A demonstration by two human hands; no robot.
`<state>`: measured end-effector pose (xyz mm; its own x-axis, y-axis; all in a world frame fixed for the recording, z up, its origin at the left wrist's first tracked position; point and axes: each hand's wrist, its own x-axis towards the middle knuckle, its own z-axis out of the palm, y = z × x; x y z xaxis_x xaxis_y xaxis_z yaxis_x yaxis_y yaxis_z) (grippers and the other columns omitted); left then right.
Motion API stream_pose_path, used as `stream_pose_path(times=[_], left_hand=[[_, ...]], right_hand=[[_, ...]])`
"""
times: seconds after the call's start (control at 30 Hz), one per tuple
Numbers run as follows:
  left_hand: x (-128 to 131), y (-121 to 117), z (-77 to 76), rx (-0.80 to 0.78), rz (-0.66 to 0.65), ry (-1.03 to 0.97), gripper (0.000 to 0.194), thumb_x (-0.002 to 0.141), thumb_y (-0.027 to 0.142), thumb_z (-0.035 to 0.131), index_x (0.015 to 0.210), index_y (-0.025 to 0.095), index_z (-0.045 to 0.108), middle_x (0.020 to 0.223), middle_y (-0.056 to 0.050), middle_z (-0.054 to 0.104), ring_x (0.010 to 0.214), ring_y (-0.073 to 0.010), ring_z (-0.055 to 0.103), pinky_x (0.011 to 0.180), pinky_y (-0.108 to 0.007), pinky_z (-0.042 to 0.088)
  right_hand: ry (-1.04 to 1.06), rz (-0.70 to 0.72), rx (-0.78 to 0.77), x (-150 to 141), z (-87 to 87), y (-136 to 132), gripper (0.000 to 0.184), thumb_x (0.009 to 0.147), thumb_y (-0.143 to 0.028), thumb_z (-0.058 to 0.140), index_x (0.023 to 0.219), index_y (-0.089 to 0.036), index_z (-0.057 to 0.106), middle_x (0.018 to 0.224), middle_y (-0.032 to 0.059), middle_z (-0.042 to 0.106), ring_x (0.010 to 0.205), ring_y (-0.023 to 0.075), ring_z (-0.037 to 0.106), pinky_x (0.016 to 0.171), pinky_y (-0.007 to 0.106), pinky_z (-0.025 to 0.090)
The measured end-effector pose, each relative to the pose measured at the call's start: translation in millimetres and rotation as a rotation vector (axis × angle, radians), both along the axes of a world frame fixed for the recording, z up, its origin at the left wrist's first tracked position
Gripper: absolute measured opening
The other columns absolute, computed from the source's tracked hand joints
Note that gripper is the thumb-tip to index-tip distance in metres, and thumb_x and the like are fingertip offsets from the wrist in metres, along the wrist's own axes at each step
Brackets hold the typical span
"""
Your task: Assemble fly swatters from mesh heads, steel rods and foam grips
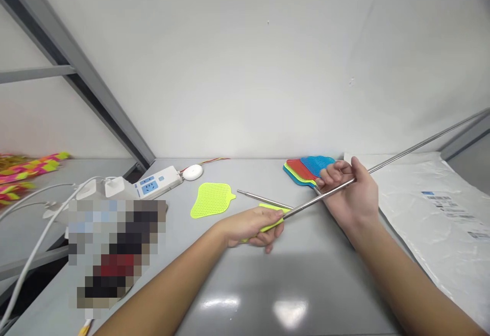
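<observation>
My left hand (256, 226) is closed around a yellow-green fly swatter head (270, 225). From it a long, thin metal rod (406, 151) slants up to the right edge of the view. My right hand (352, 193) is palm up, with the rod lying across it and its fingers loosely curled and apart, not wrapped round the rod. Another yellow-green perforated swatter head (213, 200) lies flat on the table to the left. A shorter metal rod (260, 197) lies just behind my left hand. Blue, red and yellow-green swatter heads (300, 170) are stacked behind my right hand, which partly covers them.
A white power strip (158, 182) with plugs and cables sits at the left, beside a round white device (192, 172). In front is a blurred dark object (122, 254). A white plastic mailer (429, 223) covers the right side. Grey metal frame bars (80, 70) rise at the left.
</observation>
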<state>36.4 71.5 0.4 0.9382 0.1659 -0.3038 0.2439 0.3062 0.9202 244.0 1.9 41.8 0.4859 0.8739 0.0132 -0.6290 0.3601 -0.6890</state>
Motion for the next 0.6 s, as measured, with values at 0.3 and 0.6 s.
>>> stream_pose_path(times=[0.3,0.6], left_hand=[[-0.6,1.1,-6.2,-0.045,0.018,0.018,0.041,0.087,0.057,0.05,0.075,0.018,0.051,0.049,0.012,0.027,0.042,-0.005,0.018,0.066,-0.032,0.047],[3.5,6.4,-18.2,-0.211,0.293,-0.098,0.07,0.086,0.072,0.025,0.073,0.013,0.061,0.043,0.01,0.025,0.038,-0.0049,0.014,0.058,-0.032,0.05]], right_hand=[[0.083,0.042,0.073,55.9,-5.9,1.7,0.04,0.089,-0.035,0.046,0.055,-0.02,0.032,0.045,-0.0079,0.019,0.041,0.0077,0.018,0.04,0.018,0.03],[-0.048,0.01,0.068,19.0,-4.2,3.9,0.048,0.093,-0.043,0.042,0.054,-0.021,0.027,0.042,-0.0097,0.013,0.038,0.0082,0.009,0.034,0.019,0.019]])
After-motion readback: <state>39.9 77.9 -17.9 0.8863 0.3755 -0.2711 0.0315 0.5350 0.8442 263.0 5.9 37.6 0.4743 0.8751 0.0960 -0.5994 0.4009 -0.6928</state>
